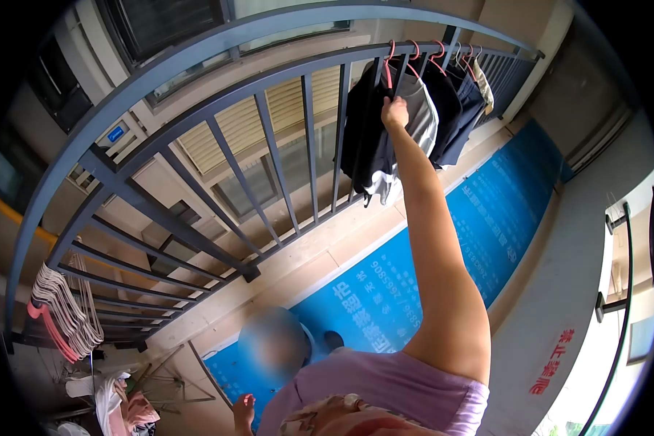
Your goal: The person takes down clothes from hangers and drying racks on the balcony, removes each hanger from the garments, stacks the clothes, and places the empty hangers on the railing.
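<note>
My right hand (394, 113) reaches far out to the railing, its fingers closed around a pink clothes hanger (389, 74) at the top of a dark garment (361, 131). Beside it hangs a grey-and-white top (419, 109), partly behind my forearm. More dark clothes (459, 109) hang farther along on pink and pale hangers hooked over the railing. Low at the bottom edge, my left hand (245, 411) is partly in view, fingers loosely bent and apart, with nothing visible in it.
A curved metal railing (309, 145) borders the balcony. Several empty hangers (69, 312) hang at its left end, above crumpled cloths (123, 407) and a folding frame. Blue printed sheeting (385, 291) covers the floor. A blurred round shape (272, 345) is close to my body. A low wall (559, 291) stands right.
</note>
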`<state>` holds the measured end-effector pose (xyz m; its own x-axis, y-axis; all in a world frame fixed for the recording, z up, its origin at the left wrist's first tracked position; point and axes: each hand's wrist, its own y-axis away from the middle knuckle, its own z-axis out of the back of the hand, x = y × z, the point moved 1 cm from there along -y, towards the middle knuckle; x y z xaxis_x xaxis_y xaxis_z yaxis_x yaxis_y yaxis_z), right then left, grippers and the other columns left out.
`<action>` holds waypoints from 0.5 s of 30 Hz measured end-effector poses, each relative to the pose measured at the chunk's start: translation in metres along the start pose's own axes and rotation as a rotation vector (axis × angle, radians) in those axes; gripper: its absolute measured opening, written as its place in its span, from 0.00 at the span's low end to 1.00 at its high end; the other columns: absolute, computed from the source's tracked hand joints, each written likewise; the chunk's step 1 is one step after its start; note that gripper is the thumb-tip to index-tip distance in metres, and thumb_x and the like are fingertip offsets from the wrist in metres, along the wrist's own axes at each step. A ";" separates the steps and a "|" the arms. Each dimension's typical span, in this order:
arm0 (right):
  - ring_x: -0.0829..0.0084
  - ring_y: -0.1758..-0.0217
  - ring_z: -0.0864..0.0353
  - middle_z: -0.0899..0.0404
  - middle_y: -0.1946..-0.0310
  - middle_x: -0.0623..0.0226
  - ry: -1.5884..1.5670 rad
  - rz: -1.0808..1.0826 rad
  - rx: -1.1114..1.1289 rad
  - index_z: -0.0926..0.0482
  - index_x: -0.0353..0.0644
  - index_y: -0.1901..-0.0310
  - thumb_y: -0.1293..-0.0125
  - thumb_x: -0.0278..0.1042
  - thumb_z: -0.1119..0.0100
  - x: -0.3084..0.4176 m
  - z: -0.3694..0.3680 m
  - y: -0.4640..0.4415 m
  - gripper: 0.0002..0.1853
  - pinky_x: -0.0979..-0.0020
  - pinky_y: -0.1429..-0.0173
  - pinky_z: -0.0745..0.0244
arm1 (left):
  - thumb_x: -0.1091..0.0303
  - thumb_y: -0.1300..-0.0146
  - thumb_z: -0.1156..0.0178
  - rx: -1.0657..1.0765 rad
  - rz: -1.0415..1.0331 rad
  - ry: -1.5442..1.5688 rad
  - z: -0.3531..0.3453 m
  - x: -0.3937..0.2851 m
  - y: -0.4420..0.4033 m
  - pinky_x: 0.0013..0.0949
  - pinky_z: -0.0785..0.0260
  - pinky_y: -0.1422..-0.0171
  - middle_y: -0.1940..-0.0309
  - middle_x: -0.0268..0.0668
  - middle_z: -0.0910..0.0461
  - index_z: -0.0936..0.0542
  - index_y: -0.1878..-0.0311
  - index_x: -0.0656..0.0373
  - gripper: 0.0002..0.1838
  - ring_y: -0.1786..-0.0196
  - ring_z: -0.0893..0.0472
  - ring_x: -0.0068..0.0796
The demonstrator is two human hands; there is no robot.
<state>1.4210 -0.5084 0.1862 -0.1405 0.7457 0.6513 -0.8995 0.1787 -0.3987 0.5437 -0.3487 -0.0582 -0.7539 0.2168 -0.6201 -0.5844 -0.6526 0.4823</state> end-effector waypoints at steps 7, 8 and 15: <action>0.49 0.65 0.24 0.26 0.68 0.54 0.087 0.172 -0.268 0.27 0.38 0.70 0.40 0.55 0.55 -0.012 0.122 0.010 0.23 0.54 0.64 0.29 | 0.64 0.40 0.51 -0.029 -0.149 -0.153 0.013 -0.053 -0.032 0.34 0.31 0.59 0.66 0.40 0.21 0.25 0.64 0.59 0.10 0.63 0.21 0.36; 0.49 0.67 0.25 0.26 0.68 0.55 0.136 0.210 -0.268 0.27 0.39 0.72 0.41 0.58 0.55 -0.023 0.146 0.029 0.25 0.55 0.64 0.29 | 0.64 0.40 0.51 -0.041 -0.215 -0.225 0.012 -0.061 -0.041 0.35 0.31 0.59 0.65 0.41 0.21 0.25 0.64 0.59 0.10 0.62 0.22 0.37; 0.51 0.72 0.30 0.33 0.78 0.54 0.036 0.682 0.100 0.32 0.35 0.78 0.45 0.43 0.43 -0.061 0.303 0.181 0.18 0.62 0.70 0.35 | 0.75 0.42 0.50 -0.223 -0.710 0.048 0.040 -0.263 -0.084 0.40 0.41 0.41 0.35 0.47 0.54 0.51 0.35 0.56 0.33 0.39 0.39 0.47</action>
<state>1.1413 -0.7163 0.2697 -0.6764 0.6914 0.2538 -0.6489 -0.3965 -0.6494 0.7787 -0.3216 0.0893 -0.2003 0.6125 -0.7647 -0.8471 -0.5004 -0.1789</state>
